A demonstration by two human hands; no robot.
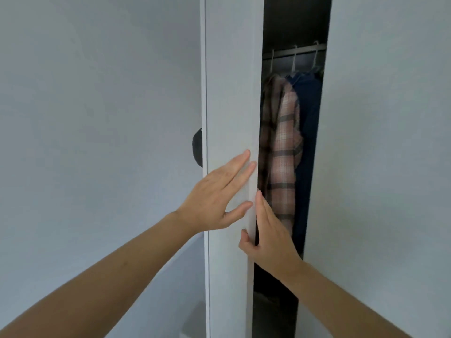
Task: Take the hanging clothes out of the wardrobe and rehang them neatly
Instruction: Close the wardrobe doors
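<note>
White, smooth and flat, the wardrobe door [231, 93] stands partly open, the left hand [214, 196] lying on its face with straight spread fingers while the right hand [266, 235] pinches its free edge, thumb in front and fingers behind. Through the narrow gap hang a soft pink-and-brown plaid shirt [283, 152] and a dark blue garment [308, 132] on pale hangers [294, 58] from a rail [300, 51]. Both doors hide most of the clothes, and a dark rounded object [197, 147] left of the door is too cut off to identify.
</note>
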